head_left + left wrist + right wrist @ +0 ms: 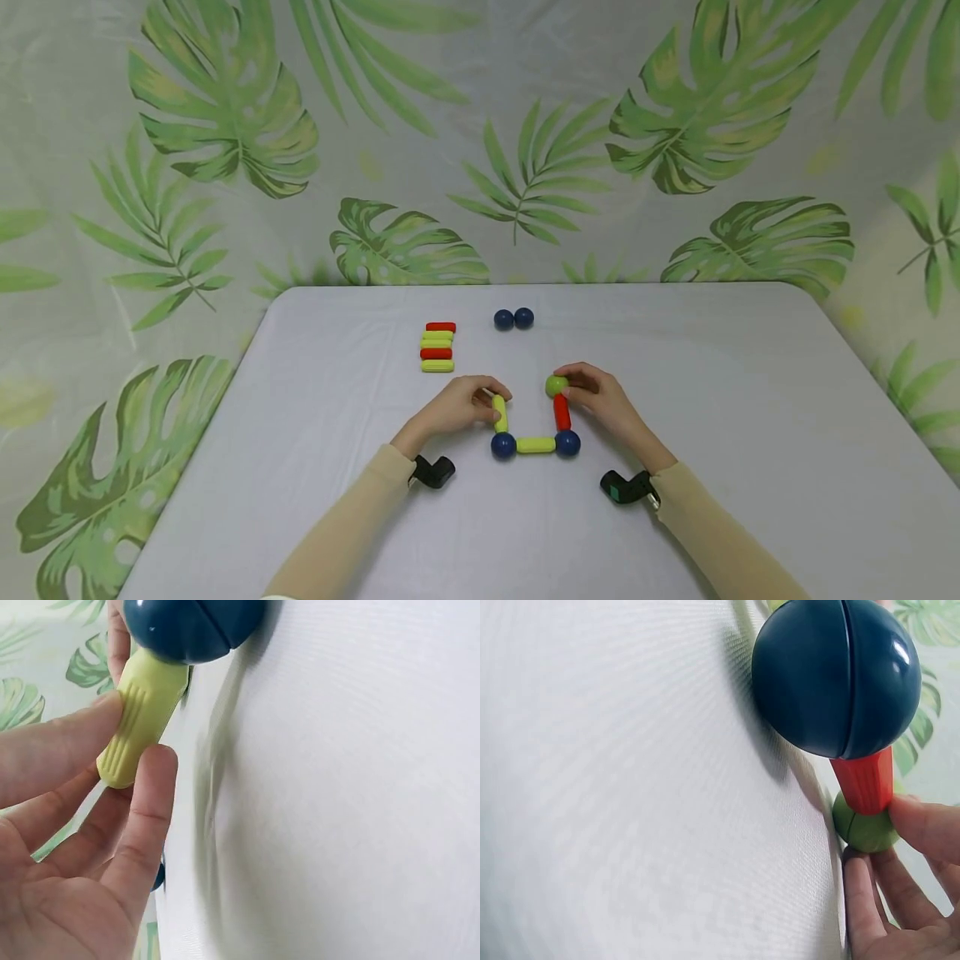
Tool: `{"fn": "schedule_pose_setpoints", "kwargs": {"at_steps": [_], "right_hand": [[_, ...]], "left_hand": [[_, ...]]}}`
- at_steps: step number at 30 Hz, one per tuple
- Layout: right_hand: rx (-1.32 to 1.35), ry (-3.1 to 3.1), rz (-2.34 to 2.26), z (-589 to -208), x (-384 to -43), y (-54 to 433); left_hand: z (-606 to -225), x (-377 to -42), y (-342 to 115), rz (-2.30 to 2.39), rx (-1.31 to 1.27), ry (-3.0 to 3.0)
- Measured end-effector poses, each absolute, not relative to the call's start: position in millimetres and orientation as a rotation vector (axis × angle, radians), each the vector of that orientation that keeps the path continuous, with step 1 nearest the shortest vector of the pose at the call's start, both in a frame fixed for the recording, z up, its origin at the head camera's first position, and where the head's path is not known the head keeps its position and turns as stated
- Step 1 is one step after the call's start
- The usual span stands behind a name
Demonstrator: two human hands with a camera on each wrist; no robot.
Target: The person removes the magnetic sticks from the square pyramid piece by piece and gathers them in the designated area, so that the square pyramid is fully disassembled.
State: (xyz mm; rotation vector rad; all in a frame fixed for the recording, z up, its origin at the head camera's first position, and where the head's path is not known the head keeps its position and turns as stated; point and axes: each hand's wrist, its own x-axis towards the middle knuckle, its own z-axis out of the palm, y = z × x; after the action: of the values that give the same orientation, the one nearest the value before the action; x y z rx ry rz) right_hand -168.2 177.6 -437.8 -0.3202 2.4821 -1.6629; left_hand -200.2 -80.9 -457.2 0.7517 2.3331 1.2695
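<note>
A U-shaped chain of rods and balls lies on the white table. My left hand (459, 404) pinches the yellow-green rod (500, 414) on its left side between thumb and fingers. That rod meets a dark blue ball (196, 628) at its near end. Along the bottom, another yellow-green rod (536, 445) joins this ball to a second dark blue ball (832, 679). From the second ball a red rod (865, 784) runs away from me to a green ball (556, 385). My right hand (606, 406) grips the green ball, its thumb beside the red rod's end.
Beyond my left hand, several red rods (436, 354) and yellow-green rods (437, 366) lie in a column. Two loose dark blue balls (503, 320) sit side by side near the far table edge. Leaf-patterned cloth (525, 179) hangs behind the table (712, 358).
</note>
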Motion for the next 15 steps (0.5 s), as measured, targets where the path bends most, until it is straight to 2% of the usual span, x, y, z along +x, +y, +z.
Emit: {"fn": "schedule_pose_setpoints", "kwargs": {"at_steps": [9, 15], "right_hand": [[-0.327, 2.488, -1.68, -465.6, -180.4, 185.8], [-0.317, 2.513, -1.679, -478.2, -185.7, 189.8]], "left_hand": [[-451.3, -194.9, -81.8, 1.398, 0.703, 2.422], [-448.9, -194.8, -103.0, 1.57, 0.485, 2.474]]}}
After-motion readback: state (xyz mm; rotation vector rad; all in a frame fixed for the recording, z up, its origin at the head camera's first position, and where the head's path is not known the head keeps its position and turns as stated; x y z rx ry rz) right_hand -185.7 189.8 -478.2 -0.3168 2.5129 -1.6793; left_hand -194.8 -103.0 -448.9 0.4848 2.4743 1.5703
